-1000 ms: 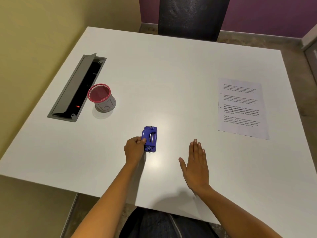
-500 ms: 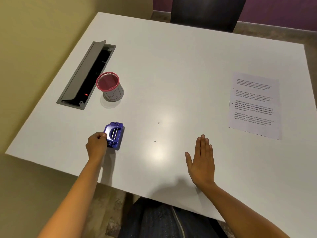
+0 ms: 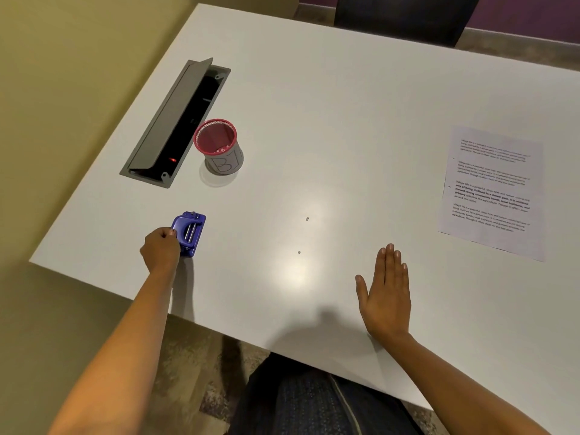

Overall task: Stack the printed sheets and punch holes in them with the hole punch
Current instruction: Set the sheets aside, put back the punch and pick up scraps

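A blue hole punch (image 3: 190,232) sits on the white table (image 3: 329,120) near its left front edge. My left hand (image 3: 160,250) grips the punch's near side with curled fingers. The printed sheets (image 3: 492,193) lie in one pile at the far right of the table, well away from both hands. My right hand (image 3: 386,293) lies flat on the table near the front edge, fingers straight and together, holding nothing. Two tiny paper dots (image 3: 307,219) rest on the table between the punch and the sheets.
A pink mesh cup (image 3: 218,147) with a paper label stands behind the punch. Beside it an open grey cable hatch (image 3: 175,120) is set into the table. A dark chair (image 3: 401,17) stands at the far side. A yellow wall runs along the left.
My left hand has carried the hole punch from the middle of the table to the left front, below the pink cup. Two paper dots now show where it stood. My right hand stayed flat.
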The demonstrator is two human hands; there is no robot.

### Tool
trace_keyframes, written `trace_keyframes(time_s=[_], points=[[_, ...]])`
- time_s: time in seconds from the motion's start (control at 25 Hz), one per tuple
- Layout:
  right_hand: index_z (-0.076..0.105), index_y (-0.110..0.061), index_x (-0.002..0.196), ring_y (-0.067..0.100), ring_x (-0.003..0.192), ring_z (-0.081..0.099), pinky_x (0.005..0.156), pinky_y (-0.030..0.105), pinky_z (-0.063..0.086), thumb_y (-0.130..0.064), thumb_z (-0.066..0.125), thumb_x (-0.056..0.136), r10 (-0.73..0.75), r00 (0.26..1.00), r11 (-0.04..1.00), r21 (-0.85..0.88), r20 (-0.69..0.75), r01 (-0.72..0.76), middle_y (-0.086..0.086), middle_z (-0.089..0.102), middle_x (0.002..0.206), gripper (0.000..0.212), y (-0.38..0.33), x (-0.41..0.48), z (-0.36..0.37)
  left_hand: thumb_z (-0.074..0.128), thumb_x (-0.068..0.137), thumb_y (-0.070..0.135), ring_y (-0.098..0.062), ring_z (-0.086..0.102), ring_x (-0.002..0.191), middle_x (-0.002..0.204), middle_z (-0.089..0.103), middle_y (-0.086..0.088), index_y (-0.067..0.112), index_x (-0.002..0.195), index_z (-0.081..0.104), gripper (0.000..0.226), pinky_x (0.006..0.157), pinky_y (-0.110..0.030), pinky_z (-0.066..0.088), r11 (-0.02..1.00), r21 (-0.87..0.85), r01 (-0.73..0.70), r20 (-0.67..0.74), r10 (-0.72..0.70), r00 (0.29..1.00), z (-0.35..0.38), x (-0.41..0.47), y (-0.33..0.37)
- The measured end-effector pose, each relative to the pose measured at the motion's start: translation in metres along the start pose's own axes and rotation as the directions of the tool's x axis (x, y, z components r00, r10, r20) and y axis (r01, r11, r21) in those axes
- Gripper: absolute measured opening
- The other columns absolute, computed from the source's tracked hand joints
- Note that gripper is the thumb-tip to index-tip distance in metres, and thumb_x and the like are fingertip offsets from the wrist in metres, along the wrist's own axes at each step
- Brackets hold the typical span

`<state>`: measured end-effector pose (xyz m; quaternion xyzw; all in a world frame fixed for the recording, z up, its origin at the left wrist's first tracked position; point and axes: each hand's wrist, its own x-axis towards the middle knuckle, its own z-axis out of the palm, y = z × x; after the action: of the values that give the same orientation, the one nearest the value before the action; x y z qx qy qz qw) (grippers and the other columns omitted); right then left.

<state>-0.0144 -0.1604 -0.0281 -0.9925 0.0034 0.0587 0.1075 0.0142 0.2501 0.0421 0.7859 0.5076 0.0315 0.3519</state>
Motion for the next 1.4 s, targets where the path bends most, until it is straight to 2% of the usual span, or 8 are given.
trace_keyframes(time_s=[0.16,0.32,0.4,0.44,0.52,0.68,0.96,1.4], points=[[0.005,-0.008,0.154,0.02,0.151,-0.001,0.124,0.037,0.006,-0.051,0.02,0.097,0.002,1.0,0.999,0.036,0.001,-0.002,0.007,0.002,0.164,0.072,0.0,-0.001,-0.003,0.044,0.098,0.011,-0.036,0.057,0.094,0.104,0.063,-0.02,0.001,0.102,0.062,0.021,0.075,-0.035,0.04,0.998,0.021,-0.06,-0.024,0.06,0.998,0.003,-0.001,-0.006],[0.014,-0.007,0.153,0.021,0.151,0.003,0.123,0.037,0.007,-0.038,0.033,0.101,0.026,0.999,0.981,0.192,0.028,-0.031,0.008,0.008,0.163,0.064,-0.006,0.004,-0.009,0.054,0.093,0.005,-0.021,0.056,0.107,0.116,0.055,-0.015,0.003,0.117,0.056,0.024,0.088,-0.031,0.046,0.953,0.114,-0.28,-0.291,0.301,0.908,0.009,-0.034,0.006],[0.03,-0.008,0.148,0.025,0.147,0.018,0.12,0.037,0.019,-0.028,0.043,0.1,0.053,0.999,0.948,0.315,0.012,-0.054,0.008,0.023,0.159,0.054,-0.013,0.011,-0.016,0.057,0.088,-0.003,0.008,0.054,0.099,0.1,0.056,-0.002,-0.003,0.106,0.061,0.018,0.084,-0.008,0.041,0.889,0.002,-0.459,-0.208,0.449,0.869,0.022,-0.06,0.019],[0.039,-0.009,0.142,0.026,0.14,0.03,0.115,0.037,0.028,-0.023,0.047,0.098,0.044,0.999,0.935,0.352,-0.015,-0.036,0.008,0.034,0.152,0.046,-0.019,0.017,-0.021,0.059,0.085,-0.006,0.008,0.055,0.096,0.094,0.057,0.001,-0.003,0.099,0.063,0.015,0.081,-0.009,0.042,0.839,-0.012,-0.544,-0.117,0.539,0.834,0.032,-0.076,0.022],[0.05,-0.013,0.128,0.023,0.122,0.044,0.103,0.029,0.037,-0.017,0.05,0.096,-0.007,1.0,0.905,0.426,-0.024,0.017,0.005,0.05,0.132,0.032,-0.035,0.033,-0.029,0.062,0.085,0.0,-0.014,0.056,0.093,0.094,0.062,-0.002,0.007,0.092,0.066,0.011,0.084,-0.031,0.046,0.777,0.013,-0.629,0.071,0.627,0.776,0.056,-0.106,0.025],[0.059,-0.014,0.106,0.016,0.096,0.055,0.083,0.026,0.046,-0.012,0.045,0.097,-0.143,0.987,0.818,0.57,0.071,0.077,0.003,0.059,0.107,0.017,-0.079,0.07,-0.042,0.061,0.088,0.01,-0.016,0.055,0.09,0.092,0.062,0.006,0.017,0.086,0.067,0.009,0.086,-0.037,0.043,0.793,-0.068,-0.606,0.263,0.6,0.755,0.094,-0.137,0.03],[0.063,-0.001,0.094,0.027,0.084,0.061,0.075,0.041,0.051,-0.008,0.051,0.095,-0.178,0.981,0.9,0.415,0.076,0.131,0.014,0.063,0.097,0.014,-0.121,0.106,-0.043,0.071,0.081,0.018,-0.014,0.05,0.101,0.095,0.055,0.009,0.019,0.095,0.065,0.015,0.077,-0.025,0.018,0.848,0.027,-0.529,0.325,0.494,0.807,0.118,-0.141,0.036],[0.063,0.0,0.089,0.028,0.08,0.061,0.068,0.036,0.047,-0.007,0.054,0.091,-0.285,0.949,0.924,0.302,0.134,0.235,0.013,0.063,0.093,0.012,-0.13,0.121,-0.047,0.055,0.093,0.015,-0.019,0.054,0.096,0.092,0.063,0.001,0.018,0.087,0.065,0.012,0.086,-0.037,0.036,0.754,0.158,-0.637,0.373,0.552,0.746,0.117,-0.147,0.039]])
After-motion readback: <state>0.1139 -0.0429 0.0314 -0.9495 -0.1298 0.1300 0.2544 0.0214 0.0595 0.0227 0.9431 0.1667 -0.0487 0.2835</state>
